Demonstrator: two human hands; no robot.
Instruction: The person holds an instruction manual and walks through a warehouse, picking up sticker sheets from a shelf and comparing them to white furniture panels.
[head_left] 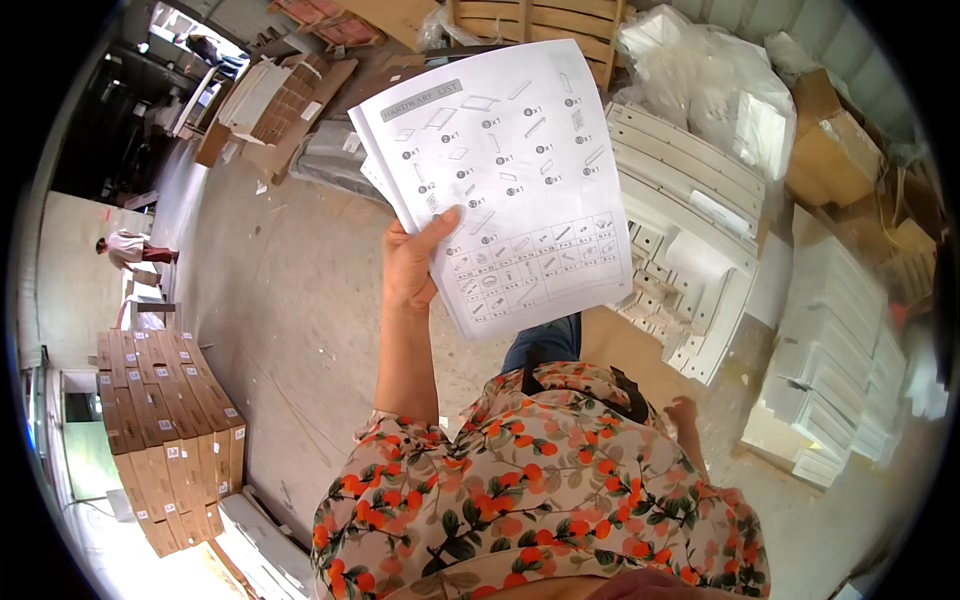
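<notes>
Raised in front of me, my left hand [412, 262] grips a stapled-looking set of white instruction sheets [520, 190] by the left edge, thumb on top of the page. Small line drawings of parts and a table of hardware cover the front page. More sheets show behind it at the left. My right hand [684, 412] hangs low beside my waist, next to the white furniture panels [690, 230]. Its fingers are too small and partly hidden to read. Those panels lie on cardboard to my right, several with drilled holes.
Stacked white boards [825, 350] stand farther right, with a torn cardboard box [835, 150] beyond. Clear plastic wrap and white foam [705, 80] lie at the back. Brown cartons [170, 430] are piled at left. Another person [130, 248] stands at the far left.
</notes>
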